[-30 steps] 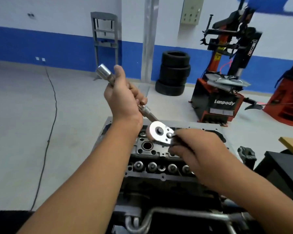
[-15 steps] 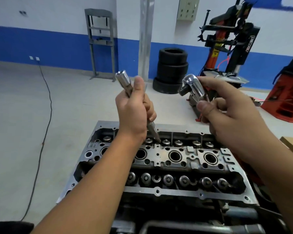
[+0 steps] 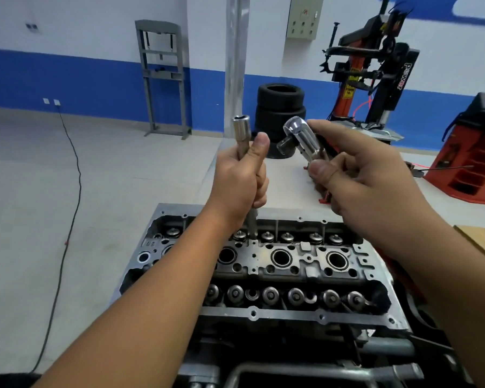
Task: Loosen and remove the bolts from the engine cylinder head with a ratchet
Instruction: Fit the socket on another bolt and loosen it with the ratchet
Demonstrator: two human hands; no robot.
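Your left hand (image 3: 240, 179) grips the extension (image 3: 242, 135), right (image 3: 359, 175) pinches the ratchet (image 3: 298, 137); misalign them and something probably drops onto the head (image 3: 263, 261).

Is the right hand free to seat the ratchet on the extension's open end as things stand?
Probably yes: the right hand holds the ratchet beside the extension, whose open end sticks up above the left hand, nothing between them.

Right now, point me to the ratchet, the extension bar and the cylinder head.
ratchet (image 3: 297, 135): head view, on its shiny head above the right hand's thumb.
extension bar (image 3: 242, 127): head view, on its socket end above the left fist.
cylinder head (image 3: 305, 261): head view, on the middle ridge between two round wells.
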